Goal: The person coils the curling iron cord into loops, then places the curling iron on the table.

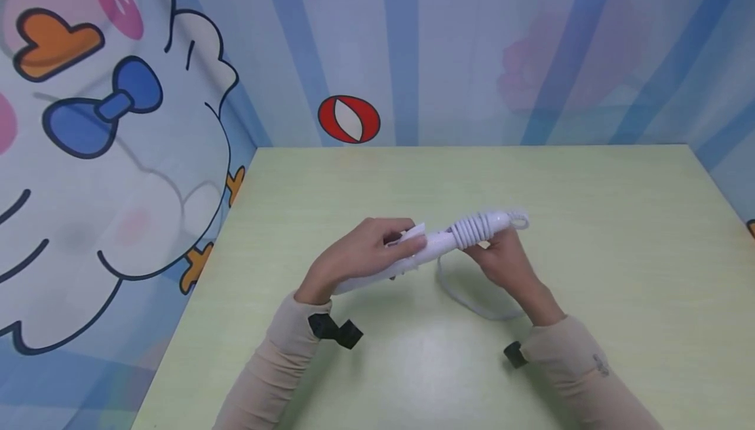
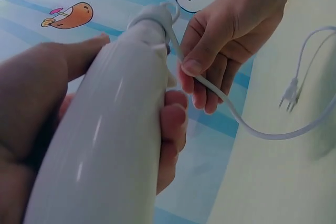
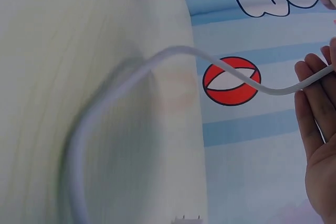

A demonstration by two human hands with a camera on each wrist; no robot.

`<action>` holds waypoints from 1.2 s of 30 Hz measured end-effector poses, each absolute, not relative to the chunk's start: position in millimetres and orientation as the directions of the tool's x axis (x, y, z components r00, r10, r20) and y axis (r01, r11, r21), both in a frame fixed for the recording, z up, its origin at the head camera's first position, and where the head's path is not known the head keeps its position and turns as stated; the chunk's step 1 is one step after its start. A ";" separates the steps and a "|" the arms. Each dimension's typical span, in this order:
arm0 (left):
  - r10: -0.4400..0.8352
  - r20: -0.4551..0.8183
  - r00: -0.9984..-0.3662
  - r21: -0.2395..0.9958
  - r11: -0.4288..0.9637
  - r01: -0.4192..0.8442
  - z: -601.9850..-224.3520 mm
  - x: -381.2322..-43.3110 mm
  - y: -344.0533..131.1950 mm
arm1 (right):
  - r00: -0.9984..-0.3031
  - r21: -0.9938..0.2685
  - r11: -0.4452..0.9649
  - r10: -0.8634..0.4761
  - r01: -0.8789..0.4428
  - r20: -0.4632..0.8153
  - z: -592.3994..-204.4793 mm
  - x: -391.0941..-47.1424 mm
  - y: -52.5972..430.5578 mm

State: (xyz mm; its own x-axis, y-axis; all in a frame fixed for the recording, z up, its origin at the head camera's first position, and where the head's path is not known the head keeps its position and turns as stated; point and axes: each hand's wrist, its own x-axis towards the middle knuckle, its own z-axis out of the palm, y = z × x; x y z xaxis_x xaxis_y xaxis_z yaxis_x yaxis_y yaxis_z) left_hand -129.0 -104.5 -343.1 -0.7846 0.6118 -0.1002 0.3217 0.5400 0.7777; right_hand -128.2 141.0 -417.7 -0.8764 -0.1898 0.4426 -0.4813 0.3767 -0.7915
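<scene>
A long white hand-held electric appliance [image 1: 439, 242] is held slanting above the table, its exact kind unclear. My left hand [image 1: 371, 246] grips its wider body, thumb on top and fingers round the far side, as the left wrist view also shows. White power cord [image 1: 472, 230] is wound in several coils round the narrow end, and a small loop stands out at the tip. Just under that end, my right hand [image 1: 504, 263] pinches the cord [image 2: 212, 87] between thumb and fingers. From there the loose cord [image 3: 173, 51] sags in a curve towards its two-pin plug [image 2: 290, 92].
The pale yellow-green table [image 1: 619, 233] extends round both hands. Behind it rises a blue striped wall [image 1: 448, 43] with a printed red ball; a large cartoon bird [image 1: 118, 207] covers the left wall. Small black devices [image 1: 336, 330] sit at both wrists.
</scene>
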 end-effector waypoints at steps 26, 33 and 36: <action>0.795 -0.165 -0.583 0.625 0.542 0.562 -336.4 -128.1 -109.0 | -0.516 -0.236 0.474 -0.635 -0.848 0.576 -391.4 -145.1 161.4; 0.783 -0.214 -0.583 0.600 0.577 0.554 -339.3 -129.4 -107.9 | -0.513 -0.166 0.512 -0.669 -0.842 0.537 -387.4 -147.3 165.7; 0.779 -0.232 -0.582 0.594 0.587 0.549 -341.1 -128.4 -106.4 | -0.496 -0.124 0.513 -0.695 -0.849 0.521 -385.7 -148.1 166.4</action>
State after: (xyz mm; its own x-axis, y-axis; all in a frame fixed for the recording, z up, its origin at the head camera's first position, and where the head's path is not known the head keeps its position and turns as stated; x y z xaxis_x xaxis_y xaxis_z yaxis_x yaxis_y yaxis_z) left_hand -128.4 -106.4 -341.1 -0.5820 0.7793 -0.2321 0.5495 0.5874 0.5942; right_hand -148.1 166.4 -385.7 -0.4958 -0.6951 0.5207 -0.8494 0.5130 -0.1240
